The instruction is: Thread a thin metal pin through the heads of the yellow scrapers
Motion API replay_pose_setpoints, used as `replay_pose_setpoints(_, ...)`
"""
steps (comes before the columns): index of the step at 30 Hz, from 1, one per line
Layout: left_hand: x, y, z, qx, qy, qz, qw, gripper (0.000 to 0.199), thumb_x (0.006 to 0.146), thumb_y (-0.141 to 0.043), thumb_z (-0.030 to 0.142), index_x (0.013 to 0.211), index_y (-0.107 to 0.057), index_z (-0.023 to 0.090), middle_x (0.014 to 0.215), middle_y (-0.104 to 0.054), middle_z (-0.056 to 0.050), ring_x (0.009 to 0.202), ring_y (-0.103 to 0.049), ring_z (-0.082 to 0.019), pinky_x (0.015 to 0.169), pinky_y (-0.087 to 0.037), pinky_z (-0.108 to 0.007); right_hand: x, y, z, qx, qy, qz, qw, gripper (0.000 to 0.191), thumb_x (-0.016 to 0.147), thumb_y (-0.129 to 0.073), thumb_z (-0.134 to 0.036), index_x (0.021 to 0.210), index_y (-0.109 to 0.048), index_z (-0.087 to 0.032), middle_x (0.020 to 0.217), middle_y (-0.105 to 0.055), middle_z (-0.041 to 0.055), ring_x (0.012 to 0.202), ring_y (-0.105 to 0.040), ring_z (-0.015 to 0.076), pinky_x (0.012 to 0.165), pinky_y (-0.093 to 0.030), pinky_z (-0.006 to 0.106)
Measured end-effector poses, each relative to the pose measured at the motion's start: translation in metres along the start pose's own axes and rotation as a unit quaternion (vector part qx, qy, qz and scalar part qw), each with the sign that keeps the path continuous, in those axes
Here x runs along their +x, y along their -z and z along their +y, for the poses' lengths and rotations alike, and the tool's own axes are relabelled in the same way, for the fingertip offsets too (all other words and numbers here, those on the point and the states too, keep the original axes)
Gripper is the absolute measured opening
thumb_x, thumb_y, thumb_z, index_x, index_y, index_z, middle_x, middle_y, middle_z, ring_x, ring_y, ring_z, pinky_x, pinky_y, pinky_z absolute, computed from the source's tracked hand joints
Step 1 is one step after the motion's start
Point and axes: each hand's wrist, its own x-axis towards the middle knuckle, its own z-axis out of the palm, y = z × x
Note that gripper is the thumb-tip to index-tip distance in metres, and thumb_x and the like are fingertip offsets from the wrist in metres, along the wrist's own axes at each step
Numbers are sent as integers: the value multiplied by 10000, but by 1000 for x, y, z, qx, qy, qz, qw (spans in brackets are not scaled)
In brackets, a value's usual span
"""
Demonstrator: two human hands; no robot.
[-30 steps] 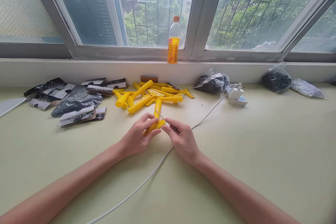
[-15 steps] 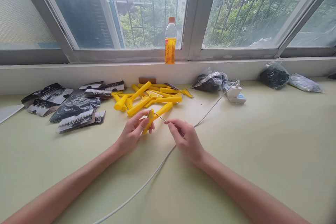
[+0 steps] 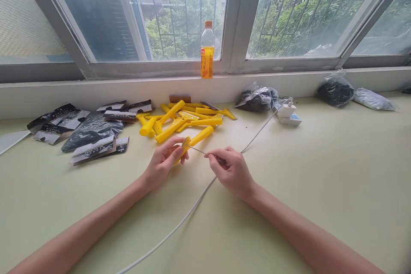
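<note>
My left hand (image 3: 165, 160) grips the head of a yellow scraper (image 3: 201, 135), whose handle points up and to the right. In my right hand (image 3: 231, 170) is a thin screwdriver (image 3: 198, 150); the tip of its metal shaft is at the scraper's head. My fingers hide most of the screwdriver's handle. Just behind my hands lies a pile of yellow scrapers (image 3: 173, 125), with a small brown piece (image 3: 180, 99) at its back.
Black-and-white cards (image 3: 93, 147) and a dark plastic bag (image 3: 93, 130) lie left. A white cable (image 3: 173, 230) runs under my right hand to a charger (image 3: 287, 110). Filled bags (image 3: 257, 97) stand behind. A drink bottle (image 3: 207, 58) is on the sill.
My right hand has moved slightly right and down with the screwdriver, whose shaft now lies at a flatter angle. The scraper has turned a little in my left hand.
</note>
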Motion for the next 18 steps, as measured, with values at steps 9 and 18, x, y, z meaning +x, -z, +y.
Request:
replay_pose_setpoints(9, 0, 0, 1, -1, -10, 0, 1000, 366, 978, -578, 430, 1203, -620, 144, 827, -656, -60, 707, -582, -156, 714, -479, -330, 0, -1, -2, 2, -10, 3, 1000, 230, 921, -546, -254, 823, -749, -209, 532, -538, -24, 592, -491, 146, 736, -442, 305)
replay_pose_setpoints(18, 0, 0, 0, 2, -8, 4, 1000, 384, 977, -578, 435, 1219, -610, 139, 815, -660, -60, 704, -584, -156, 709, -480, -328, -1, -2, -3, 9, -16, -2, 1000, 227, 918, -543, -245, 816, -742, -211, 541, -548, -20, 619, -496, 153, 746, -438, 307)
